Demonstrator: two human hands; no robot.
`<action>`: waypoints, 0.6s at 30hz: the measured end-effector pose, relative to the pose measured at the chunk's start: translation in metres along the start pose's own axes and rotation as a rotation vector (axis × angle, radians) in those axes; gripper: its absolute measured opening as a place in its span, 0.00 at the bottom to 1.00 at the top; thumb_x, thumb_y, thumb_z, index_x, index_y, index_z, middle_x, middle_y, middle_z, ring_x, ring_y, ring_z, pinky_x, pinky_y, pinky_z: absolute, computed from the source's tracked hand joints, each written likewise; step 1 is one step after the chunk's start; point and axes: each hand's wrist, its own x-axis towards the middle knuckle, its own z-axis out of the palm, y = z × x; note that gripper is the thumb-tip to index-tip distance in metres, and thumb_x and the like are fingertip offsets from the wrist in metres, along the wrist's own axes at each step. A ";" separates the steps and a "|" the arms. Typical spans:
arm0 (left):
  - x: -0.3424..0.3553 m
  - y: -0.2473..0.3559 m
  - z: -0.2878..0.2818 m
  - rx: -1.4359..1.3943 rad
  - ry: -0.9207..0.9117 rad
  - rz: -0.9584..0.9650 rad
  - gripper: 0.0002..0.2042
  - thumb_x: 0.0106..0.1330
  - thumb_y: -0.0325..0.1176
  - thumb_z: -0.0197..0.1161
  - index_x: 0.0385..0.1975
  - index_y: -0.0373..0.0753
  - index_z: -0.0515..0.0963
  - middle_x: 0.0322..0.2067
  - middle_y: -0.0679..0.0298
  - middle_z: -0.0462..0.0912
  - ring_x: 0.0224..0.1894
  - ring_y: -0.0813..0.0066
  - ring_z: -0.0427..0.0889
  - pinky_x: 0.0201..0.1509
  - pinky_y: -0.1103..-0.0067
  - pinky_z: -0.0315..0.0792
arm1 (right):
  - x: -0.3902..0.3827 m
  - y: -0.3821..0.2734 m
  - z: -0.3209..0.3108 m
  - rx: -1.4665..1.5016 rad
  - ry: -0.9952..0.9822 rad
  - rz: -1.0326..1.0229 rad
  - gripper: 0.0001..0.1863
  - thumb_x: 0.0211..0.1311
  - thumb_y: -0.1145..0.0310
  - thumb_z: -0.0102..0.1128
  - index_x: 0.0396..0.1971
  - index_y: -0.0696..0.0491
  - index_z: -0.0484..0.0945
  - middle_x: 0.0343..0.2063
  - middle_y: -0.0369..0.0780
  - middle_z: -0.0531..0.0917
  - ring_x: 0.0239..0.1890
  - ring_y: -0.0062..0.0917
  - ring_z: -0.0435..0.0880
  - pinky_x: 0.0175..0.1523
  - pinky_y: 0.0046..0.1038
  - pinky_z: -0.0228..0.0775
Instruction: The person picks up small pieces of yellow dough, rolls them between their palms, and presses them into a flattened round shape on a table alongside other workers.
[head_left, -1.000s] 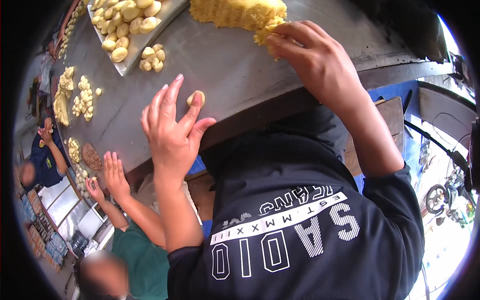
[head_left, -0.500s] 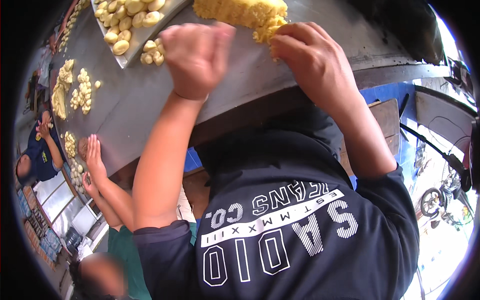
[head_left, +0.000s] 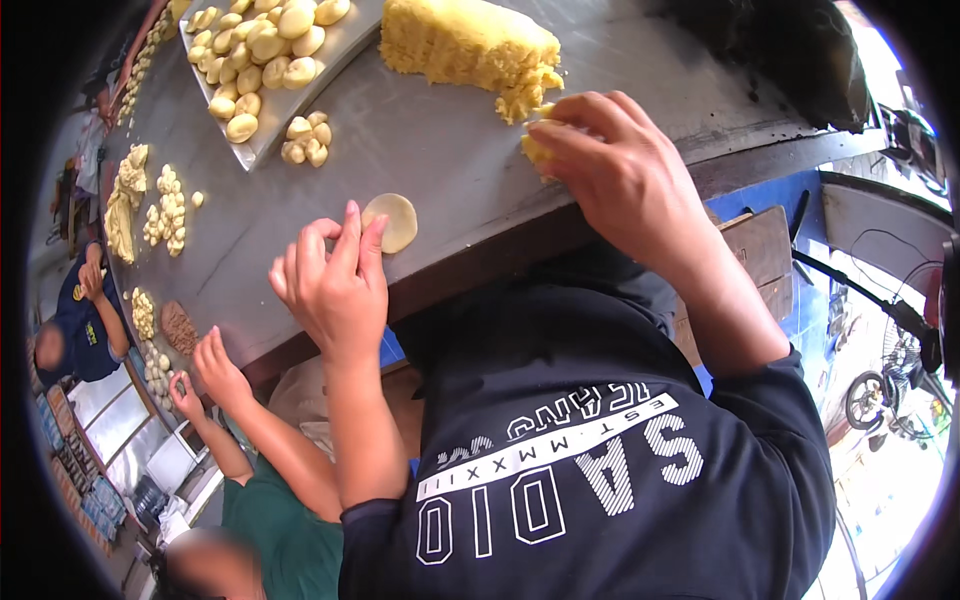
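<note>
Between the thumb and fingers of my left hand (head_left: 330, 280) is the edge of a thin, round, pale dough disc (head_left: 398, 224), near the front of the metal table. My right hand (head_left: 625, 165) has its fingers closed round a small lump of yellow crumbly paste (head_left: 537, 152). Just beyond those fingers lies a large block of the same yellow paste (head_left: 465, 45), ragged at its right end. A cluster of small dough balls (head_left: 306, 139) sits on the table left of the block.
A metal tray (head_left: 250, 152) at the upper left holds many rounded dough pieces. Farther left are dough strips (head_left: 125, 205), smaller dough pieces (head_left: 167, 210) and a brown mass (head_left: 179, 327) beside a co-worker's hands (head_left: 222, 372). Black plastic (head_left: 800, 60) lies at the far right.
My left hand has come down from beside the small dough balls toward the table's front edge, and the dough disc now shows. My right hand has drawn away from the block with the yellow lump.
</note>
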 end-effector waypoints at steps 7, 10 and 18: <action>-0.001 0.024 0.009 -0.591 0.069 -0.251 0.05 0.83 0.28 0.69 0.47 0.33 0.82 0.49 0.54 0.88 0.51 0.63 0.88 0.62 0.62 0.81 | 0.034 -0.010 0.005 -0.248 -0.088 -0.184 0.14 0.60 0.73 0.69 0.45 0.49 0.91 0.48 0.35 0.88 0.53 0.36 0.86 0.60 0.38 0.84; -0.007 0.032 0.011 -1.280 0.060 -0.453 0.13 0.91 0.29 0.59 0.67 0.31 0.74 0.61 0.43 0.91 0.58 0.71 0.90 0.67 0.74 0.82 | 0.019 -0.010 -0.009 -0.055 -0.148 -0.075 0.16 0.59 0.72 0.77 0.48 0.48 0.93 0.50 0.35 0.89 0.54 0.36 0.87 0.62 0.38 0.84; 0.036 0.063 0.008 -1.607 0.043 -0.739 0.25 0.93 0.37 0.57 0.81 0.29 0.66 0.68 0.38 0.86 0.67 0.59 0.89 0.73 0.64 0.84 | 0.014 -0.033 0.016 0.206 0.040 -0.028 0.13 0.66 0.68 0.74 0.50 0.48 0.91 0.51 0.39 0.90 0.49 0.39 0.89 0.55 0.41 0.86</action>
